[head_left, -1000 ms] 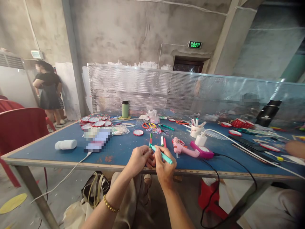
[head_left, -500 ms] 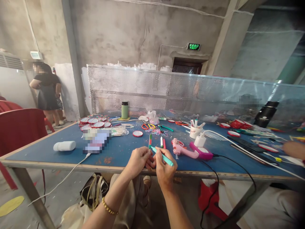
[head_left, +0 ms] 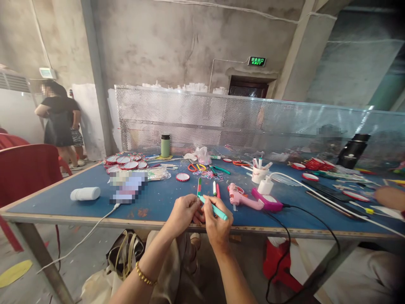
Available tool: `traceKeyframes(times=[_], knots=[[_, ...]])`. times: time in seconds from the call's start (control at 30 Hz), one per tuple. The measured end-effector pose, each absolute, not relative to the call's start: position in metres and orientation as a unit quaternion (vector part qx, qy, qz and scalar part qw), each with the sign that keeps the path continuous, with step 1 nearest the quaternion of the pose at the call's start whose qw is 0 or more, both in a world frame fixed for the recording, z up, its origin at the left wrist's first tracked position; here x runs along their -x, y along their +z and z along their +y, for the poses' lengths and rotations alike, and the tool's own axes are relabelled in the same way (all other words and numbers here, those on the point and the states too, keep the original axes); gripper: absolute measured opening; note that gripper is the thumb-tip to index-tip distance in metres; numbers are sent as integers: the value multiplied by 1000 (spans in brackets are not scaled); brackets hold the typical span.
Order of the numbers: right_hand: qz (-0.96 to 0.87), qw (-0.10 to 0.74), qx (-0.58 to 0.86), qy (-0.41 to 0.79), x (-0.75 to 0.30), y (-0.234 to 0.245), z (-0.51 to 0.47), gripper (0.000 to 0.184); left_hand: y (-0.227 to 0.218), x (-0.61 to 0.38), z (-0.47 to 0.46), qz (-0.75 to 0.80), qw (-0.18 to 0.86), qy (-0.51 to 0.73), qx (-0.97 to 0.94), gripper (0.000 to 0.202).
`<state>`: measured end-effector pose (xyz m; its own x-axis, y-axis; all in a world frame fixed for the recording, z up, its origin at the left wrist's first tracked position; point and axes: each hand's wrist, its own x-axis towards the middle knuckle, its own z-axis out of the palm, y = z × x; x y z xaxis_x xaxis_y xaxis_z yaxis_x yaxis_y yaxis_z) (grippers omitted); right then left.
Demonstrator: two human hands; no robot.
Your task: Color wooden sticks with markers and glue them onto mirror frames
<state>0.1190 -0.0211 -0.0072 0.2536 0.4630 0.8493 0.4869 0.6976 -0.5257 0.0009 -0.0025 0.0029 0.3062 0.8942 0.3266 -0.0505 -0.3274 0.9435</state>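
Note:
Between the fingers of my left hand (head_left: pixel 186 212) is a thin flat stick (head_left: pixel 199 185) standing up, coloured green and red in bands; its lower end is hidden by the fingers. My right hand (head_left: pixel 218 223) grips a turquoise marker (head_left: pixel 217 210) like a pen, its tip at the stick just above my left fingertips. Both hands are close together over the front edge of the table. Just beyond them lie a white marker with a dark green end (head_left: pixel 214 187) and a red-pink marker (head_left: pixel 218 191).
Right of my hands lies a pink glue gun (head_left: pixel 242 198) with a corded magenta part (head_left: pixel 267 202). A paper cup (head_left: pixel 257 174) holds markers. Scissors (head_left: pixel 192 168), a phone (head_left: pixel 129 188), a white bottle (head_left: pixel 85 194) and red-rimmed discs (head_left: pixel 129 165) lie around. A neighbour's hand (head_left: pixel 390 197) shows at right.
My right hand and the turquoise marker have shifted slightly left, the tip moving along the stick. My left hand and the stick stay nearly still.

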Motion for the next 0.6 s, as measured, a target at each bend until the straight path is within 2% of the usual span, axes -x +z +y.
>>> traceKeyframes(times=[0.6], knots=[[-603,693,394,-5,-120,-8,-20,23,1,-1,-2,328,481,489,-650,40]])
